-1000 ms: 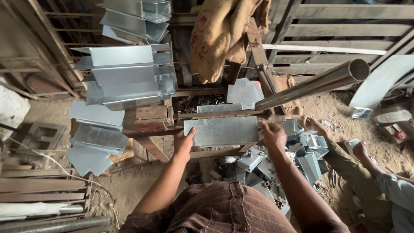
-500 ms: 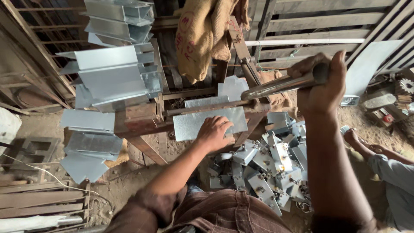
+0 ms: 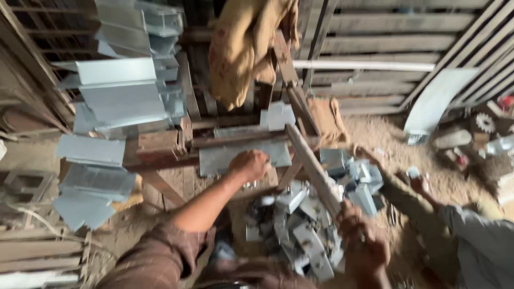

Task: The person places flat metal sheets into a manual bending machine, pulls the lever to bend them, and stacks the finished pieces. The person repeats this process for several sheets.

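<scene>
1. The person's left hand (image 3: pixel 249 165) is pressing down, fingers curled, on a flat grey metal sheet (image 3: pixel 225 158) that is lying across the wooden bench (image 3: pixel 160 152) in front of them.
2. The right hand (image 3: pixel 363 247) is closing in a tight fist around the lower end of a long lever bar (image 3: pixel 313 167), which is slanting up and away toward the bench, just beside the sheet's right edge.
3. Below the bench, between the two arms, a pile of small bent metal pieces (image 3: pixel 300 225) is lying on the sandy ground.
4. To the left, folded metal channels (image 3: pixel 120 91) are sitting stacked on top of one another, with more flat cut sheets (image 3: pixel 91 179) leaning lower down beside the bench.
5. A tan sackcloth (image 3: pixel 246 45) is hanging over the upright frame behind the bench.
6. At the right, another person's hand (image 3: pixel 420 184) is reaching near the pile; the blur is keeping me from telling what it is touching.
</scene>
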